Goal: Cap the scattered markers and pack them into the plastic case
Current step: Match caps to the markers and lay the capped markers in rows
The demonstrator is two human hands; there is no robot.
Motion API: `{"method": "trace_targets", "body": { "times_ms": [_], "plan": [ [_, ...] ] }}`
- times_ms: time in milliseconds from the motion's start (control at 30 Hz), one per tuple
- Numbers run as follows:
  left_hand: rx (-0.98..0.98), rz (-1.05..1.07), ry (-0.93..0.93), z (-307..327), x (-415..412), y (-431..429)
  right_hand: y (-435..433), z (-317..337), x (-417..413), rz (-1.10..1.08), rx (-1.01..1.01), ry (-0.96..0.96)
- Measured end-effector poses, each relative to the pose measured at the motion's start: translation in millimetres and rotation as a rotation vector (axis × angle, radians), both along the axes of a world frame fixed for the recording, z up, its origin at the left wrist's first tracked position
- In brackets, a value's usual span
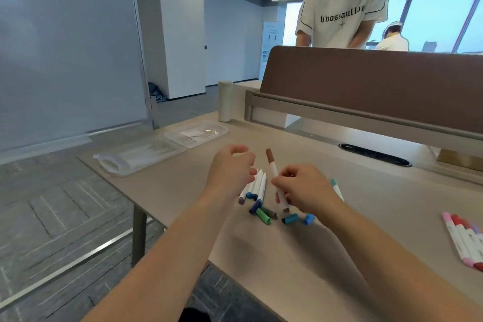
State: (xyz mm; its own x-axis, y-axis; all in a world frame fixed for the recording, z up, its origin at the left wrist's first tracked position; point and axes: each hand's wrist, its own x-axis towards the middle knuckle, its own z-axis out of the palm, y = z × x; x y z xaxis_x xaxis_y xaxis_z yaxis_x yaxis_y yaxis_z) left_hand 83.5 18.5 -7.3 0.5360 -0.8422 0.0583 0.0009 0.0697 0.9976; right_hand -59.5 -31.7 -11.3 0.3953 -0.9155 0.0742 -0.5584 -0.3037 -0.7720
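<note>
My right hand [305, 185] grips a white marker with a brown cap [271, 165], held nearly upright above the table. My left hand [230, 167] hovers just left of it with fingers curled and nothing in them. Below the hands lies a cluster of white markers [257, 188], and loose caps sit beside them: a green cap [263, 216] and blue caps [290, 218]. A teal-tipped marker [337, 188] pokes out behind my right wrist. The clear plastic case [138, 157] lies open at the table's far left, with its lid half [198, 134] behind it.
A row of capped pink and red markers [464, 240] lies at the right edge. A pale cylinder bottle [225, 100] stands at the back. A brown desk divider [371, 81] rises behind, with a person standing beyond it. A black cable slot [375, 154] is set in the tabletop.
</note>
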Motion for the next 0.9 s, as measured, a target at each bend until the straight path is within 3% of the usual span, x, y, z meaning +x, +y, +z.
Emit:
{"method": "trace_targets", "body": {
  "times_ms": [67, 267, 433, 600, 733, 900],
  "plan": [
    [0.022, -0.011, 0.015, -3.4, 7.5, -2.7, -16.3, 2.9, 7.2, -0.060, 0.021, 0.091],
    [0.079, -0.063, 0.010, -15.1, 23.8, -5.8, -37.7, -0.5, 29.6, -0.115, -0.050, 0.598],
    [0.084, -0.078, 0.015, -22.1, 33.2, -5.6, -37.3, -7.2, 33.8, -0.145, -0.176, 0.742],
    [0.116, -0.067, 0.002, -33.3, 39.0, -8.1, -41.1, -12.7, 43.3, -0.120, -0.190, 0.783],
    [0.115, -0.071, -0.001, -36.9, 42.7, -6.7, -41.2, -11.1, 52.6, -0.060, -0.141, 0.582],
    [0.126, -0.086, -0.029, -39.3, 46.0, -2.6, -41.9, -8.6, 63.0, -0.021, -0.033, 0.599]
  ]
}}
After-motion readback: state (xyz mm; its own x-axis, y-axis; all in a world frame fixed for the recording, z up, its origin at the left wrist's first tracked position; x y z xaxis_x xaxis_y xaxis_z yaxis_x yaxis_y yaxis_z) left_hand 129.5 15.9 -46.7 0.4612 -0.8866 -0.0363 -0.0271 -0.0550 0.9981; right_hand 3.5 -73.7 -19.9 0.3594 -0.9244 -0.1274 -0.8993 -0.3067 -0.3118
